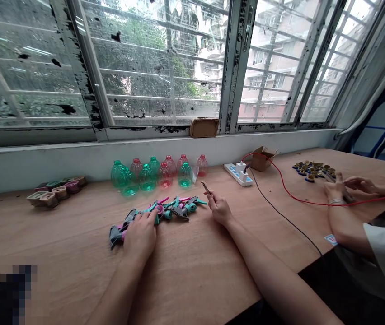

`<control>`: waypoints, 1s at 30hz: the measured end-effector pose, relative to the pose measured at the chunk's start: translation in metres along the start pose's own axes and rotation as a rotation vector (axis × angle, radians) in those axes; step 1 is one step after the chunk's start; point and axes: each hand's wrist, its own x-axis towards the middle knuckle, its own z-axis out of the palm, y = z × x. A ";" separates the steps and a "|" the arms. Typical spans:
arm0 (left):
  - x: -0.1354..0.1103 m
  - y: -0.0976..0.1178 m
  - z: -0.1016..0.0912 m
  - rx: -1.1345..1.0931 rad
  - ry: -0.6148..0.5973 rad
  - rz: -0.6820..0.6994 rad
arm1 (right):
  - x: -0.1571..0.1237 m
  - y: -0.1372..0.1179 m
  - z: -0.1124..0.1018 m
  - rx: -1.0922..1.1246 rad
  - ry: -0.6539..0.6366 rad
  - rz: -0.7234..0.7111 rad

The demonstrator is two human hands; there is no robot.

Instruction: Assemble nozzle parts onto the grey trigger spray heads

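Note:
A row of trigger spray heads point(180, 211) in grey, teal and pink lies on the wooden table in front of me. My left hand point(141, 232) rests on the left part of this row, its fingers curled down over a spray head; the fingertips are partly hidden. To the right of the row, my right hand point(219, 208) is closed around thin tweezers point(204, 187) with a bent tip, which points up and to the left. Behind the heads stand several clear bottles without tops, green ones point(147, 179) and pinkish-red ones point(165, 176).
Stacked small trays point(48, 198) lie at the left. A white power strip point(238, 174) with plugs and an open cardboard box point(262, 159) are at the back right. A red cable point(282, 180) crosses toward a co-worker's hands point(338, 187), near a pile of small round parts point(309, 169).

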 end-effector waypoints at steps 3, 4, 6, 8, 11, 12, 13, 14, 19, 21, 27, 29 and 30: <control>-0.001 0.000 -0.004 0.022 0.017 -0.036 | -0.001 -0.002 0.000 0.033 -0.018 -0.007; -0.001 -0.001 -0.006 0.007 0.042 -0.051 | -0.001 -0.003 0.000 0.027 -0.019 -0.003; -0.001 -0.001 -0.010 -0.077 0.126 -0.059 | -0.001 -0.005 0.000 0.001 -0.007 0.011; -0.001 0.003 -0.014 -0.231 0.205 -0.004 | 0.000 -0.007 -0.001 -0.013 -0.002 0.019; -0.004 0.022 -0.017 -0.476 0.160 0.154 | 0.001 -0.012 -0.002 0.001 -0.033 0.007; -0.006 0.030 -0.016 -0.519 0.094 0.199 | 0.001 -0.014 -0.003 0.013 -0.041 -0.007; -0.008 0.038 -0.015 -0.537 0.023 0.227 | 0.000 -0.015 -0.003 0.028 -0.046 -0.025; -0.011 0.046 -0.012 -0.542 -0.043 0.242 | -0.001 -0.017 -0.003 0.045 -0.047 -0.046; -0.020 0.062 0.004 -0.689 -0.235 0.218 | -0.005 -0.022 0.001 0.109 -0.084 -0.093; -0.020 0.060 0.008 -0.741 -0.254 0.220 | -0.006 -0.025 0.001 0.125 -0.097 -0.106; -0.020 0.057 0.005 -0.788 -0.268 0.233 | -0.007 -0.056 -0.029 0.115 -0.216 -0.172; -0.019 0.057 0.004 -0.781 -0.270 0.222 | -0.015 -0.072 -0.047 -0.012 -0.385 -0.239; -0.019 0.057 0.004 -0.780 -0.274 0.217 | -0.020 -0.080 -0.055 -0.131 -0.475 -0.290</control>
